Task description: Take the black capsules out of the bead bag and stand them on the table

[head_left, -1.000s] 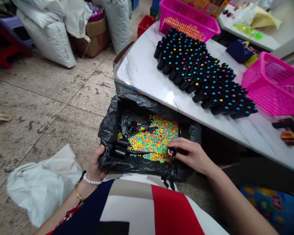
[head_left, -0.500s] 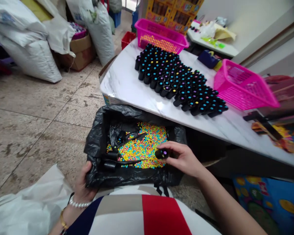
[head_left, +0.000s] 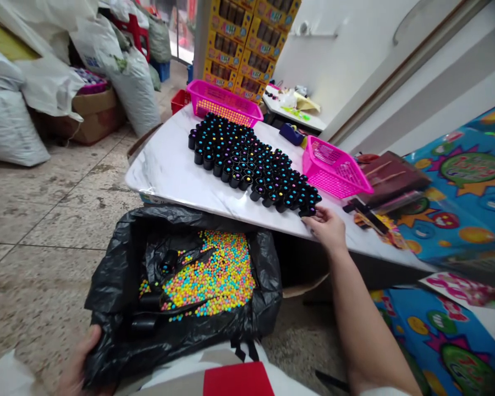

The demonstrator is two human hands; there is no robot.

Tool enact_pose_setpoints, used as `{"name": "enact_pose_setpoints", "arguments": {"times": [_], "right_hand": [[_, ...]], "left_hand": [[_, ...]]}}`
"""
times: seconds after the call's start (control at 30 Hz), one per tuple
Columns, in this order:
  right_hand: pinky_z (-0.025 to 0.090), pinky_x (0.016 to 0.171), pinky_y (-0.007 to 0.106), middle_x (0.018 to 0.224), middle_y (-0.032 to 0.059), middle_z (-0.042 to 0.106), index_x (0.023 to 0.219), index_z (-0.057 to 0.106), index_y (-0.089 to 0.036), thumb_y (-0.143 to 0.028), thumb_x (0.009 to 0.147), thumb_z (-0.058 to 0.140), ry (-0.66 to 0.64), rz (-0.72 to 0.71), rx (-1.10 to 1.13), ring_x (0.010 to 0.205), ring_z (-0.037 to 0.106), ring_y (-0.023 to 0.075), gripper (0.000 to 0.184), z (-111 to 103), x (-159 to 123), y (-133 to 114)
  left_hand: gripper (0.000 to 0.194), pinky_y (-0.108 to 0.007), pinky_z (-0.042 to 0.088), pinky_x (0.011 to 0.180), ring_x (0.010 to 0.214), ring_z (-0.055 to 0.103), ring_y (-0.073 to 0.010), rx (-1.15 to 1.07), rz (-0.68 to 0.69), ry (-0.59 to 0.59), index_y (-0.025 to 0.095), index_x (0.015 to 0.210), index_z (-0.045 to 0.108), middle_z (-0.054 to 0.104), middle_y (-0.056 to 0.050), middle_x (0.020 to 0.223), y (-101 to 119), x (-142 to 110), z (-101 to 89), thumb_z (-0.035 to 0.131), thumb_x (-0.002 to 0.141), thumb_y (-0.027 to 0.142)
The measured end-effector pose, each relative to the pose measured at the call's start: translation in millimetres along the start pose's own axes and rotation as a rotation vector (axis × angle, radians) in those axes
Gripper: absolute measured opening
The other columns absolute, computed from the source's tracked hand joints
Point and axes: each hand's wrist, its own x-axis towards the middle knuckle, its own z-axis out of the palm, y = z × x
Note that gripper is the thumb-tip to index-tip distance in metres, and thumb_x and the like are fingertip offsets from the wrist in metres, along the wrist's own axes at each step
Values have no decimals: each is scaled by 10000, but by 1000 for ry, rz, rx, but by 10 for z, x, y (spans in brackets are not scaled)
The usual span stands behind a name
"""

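Observation:
My right hand point(head_left: 329, 226) is stretched out to the marble tabletop point(head_left: 169, 165), its fingers closed on a small black tube point(head_left: 309, 212) at the near end of the block of several upright black tubes point(head_left: 251, 162) with coloured tops. At the lower left, my left hand point(head_left: 76, 360) grips the edge of the black plastic bag point(head_left: 119, 308) that lines a box. Inside the bag lie many small coloured beads point(head_left: 214, 272) and a few loose black tubes point(head_left: 148, 308).
Two pink baskets point(head_left: 225, 104) point(head_left: 334, 170) stand on the table behind and to the right of the tubes. White sacks point(head_left: 8, 121) and a cardboard box point(head_left: 93, 115) sit on the tiled floor at the left. Yellow cartons point(head_left: 247, 44) are stacked at the back. Colourful printed sheets point(head_left: 466, 181) lie at the right.
My right hand has lifted a filled black tube out of the bead bag and carried it up to the near end of the tube block. The view has tilted upward.

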Motion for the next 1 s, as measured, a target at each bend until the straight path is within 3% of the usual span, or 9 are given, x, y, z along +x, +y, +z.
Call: {"name": "enact_pose_setpoints", "arguments": {"times": [0.13,0.23,0.33,0.43,0.5,0.7,0.83,0.9,1.0], "right_hand": [[572,615,313,860,39,682,1050,521,-170,-363,596,783,101,-46,138,664,662,164,558,39,-254,-40],[556,644,319,812,40,654,978,573,-167,-343,760,687,190,-286,33,662,630,156,303,115,-729,-210],[525,692,299,825,39,660,932,651,-192,-289,818,650,-59,-438,-42,716,614,156,150,310,-1320,-510],[528,716,263,850,11,697,891,700,-238,-253,805,671,-563,-667,-47,759,639,148,92,617,-1736,-790],[526,769,282,914,30,705,933,697,-229,-232,856,611,-777,-872,-89,830,642,161,115,850,-1815,-909],[519,809,334,1057,93,667,1146,619,-185,-291,919,524,-844,-1031,-324,939,609,210,268,1515,-1696,-1167],[488,871,385,1344,119,528,1286,542,-201,-192,927,465,-1022,-1392,-361,1067,539,245,368,1873,-1825,-1351],[484,876,386,1289,123,569,1239,577,-175,-158,935,422,-1117,-1490,-350,1038,540,239,341,1944,-1860,-1382],[488,885,359,1214,121,601,1241,573,-162,-122,938,382,-1142,-1444,-332,1018,548,218,361,1821,-1771,-1298]], "left_hand": [[446,-380,562,836,869,701,-339,-21,87,-18,316,749,767,769,32,835,-12,-75,108,896,326,368],[363,-407,542,877,885,700,-342,-1,157,-152,235,713,765,775,-11,791,-21,-80,130,891,389,341],[300,-430,537,890,923,695,-328,-5,225,-197,217,759,759,779,-10,788,-39,-54,103,858,503,338],[252,-442,548,878,921,699,-323,-29,271,-227,215,777,755,780,-27,799,-68,-33,81,826,573,344],[249,-444,554,869,915,701,-330,-34,279,-248,208,781,756,780,-44,800,-83,-29,79,823,580,340],[266,-438,545,889,931,696,-334,-59,259,-266,177,816,761,777,-62,780,-90,-29,78,816,607,330],[264,-425,536,907,889,708,-323,-84,264,-268,192,785,760,772,-31,723,-86,-19,46,844,569,318],[286,-431,536,908,889,707,-329,-86,255,-264,187,797,760,772,-39,730,-86,-6,30,846,558,320],[273,-432,533,912,921,699,-329,-92,228,-264,183,820,759,772,-44,736,-88,20,14,818,592,321]]}}
